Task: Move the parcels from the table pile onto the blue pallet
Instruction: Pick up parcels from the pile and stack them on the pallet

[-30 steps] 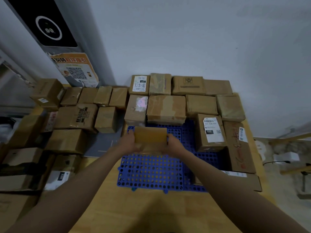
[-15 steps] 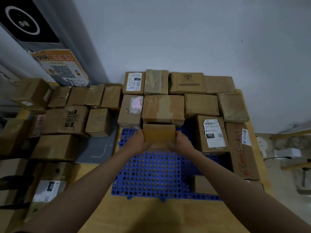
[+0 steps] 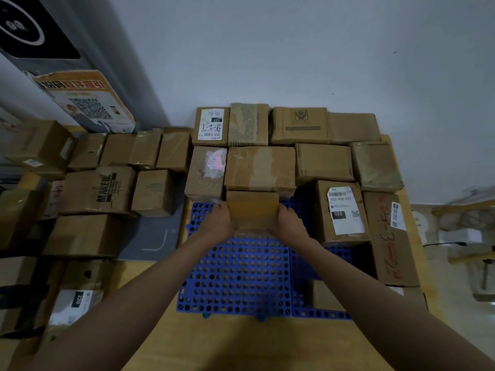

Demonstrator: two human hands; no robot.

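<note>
The parcel (image 3: 251, 208), a small taped carton, sits at the far edge of the bare part of the blue pallet (image 3: 241, 279), its far side touching or just short of the larger box (image 3: 260, 167) in the row behind; which of the two cannot be told. Its long axis runs left to right, across the person's line of reach. The left hand (image 3: 218, 222) grips its left end and the right hand (image 3: 290, 223) grips its right end, fingers curled round the short sides, so the parcel lies between the hands and both are equally near. Judged from this, releasing means drawing each hand outward along that axis. A labelled box (image 3: 341, 210) stands near the right hand. The table pile (image 3: 99, 191) lies beyond the pallet's left edge.
</note>
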